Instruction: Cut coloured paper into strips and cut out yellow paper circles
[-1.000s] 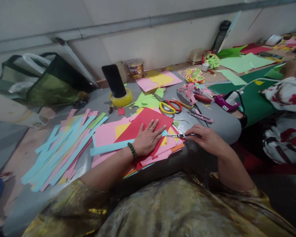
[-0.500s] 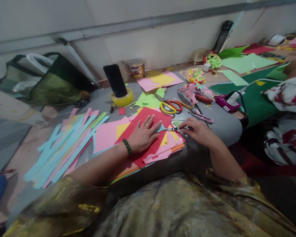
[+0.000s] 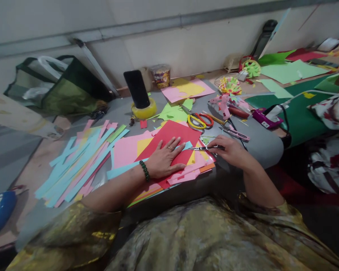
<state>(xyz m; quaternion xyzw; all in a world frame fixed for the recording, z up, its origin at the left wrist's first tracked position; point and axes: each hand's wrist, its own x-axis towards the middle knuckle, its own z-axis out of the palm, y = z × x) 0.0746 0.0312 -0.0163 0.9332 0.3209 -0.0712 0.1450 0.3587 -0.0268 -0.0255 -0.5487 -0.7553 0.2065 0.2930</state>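
My left hand [image 3: 166,160] lies flat, fingers spread, on a red paper sheet [image 3: 173,131] atop a stack of coloured papers. A light blue paper strip [image 3: 187,145] shows from under its fingers. More light blue paper [image 3: 122,170] shows by the wrist; whether it is one strip is hidden by the hand. Fingers closed, my right hand [image 3: 228,149] grips a slim pointed metal tool [image 3: 199,148] with a dark end. The tool's tip meets or nearly meets the blue strip's end. Pink sheets [image 3: 127,152] and yellow scraps stick out around the red sheet.
Left of the stack lies a pile of cut paper strips [image 3: 79,162]. Beyond my hands are scissors [image 3: 196,122], a pink glue gun [image 3: 222,105], a pink-handled cutter [image 3: 237,133] and a phone [image 3: 137,88] propped in a tape roll [image 3: 145,111]. A purple power strip [image 3: 267,118] sits right.
The blue strip's end shows longer and straighter past my left fingers, which have shifted slightly over the red sheet. My right hand keeps its grip on the tool. The whole view has shifted slightly.
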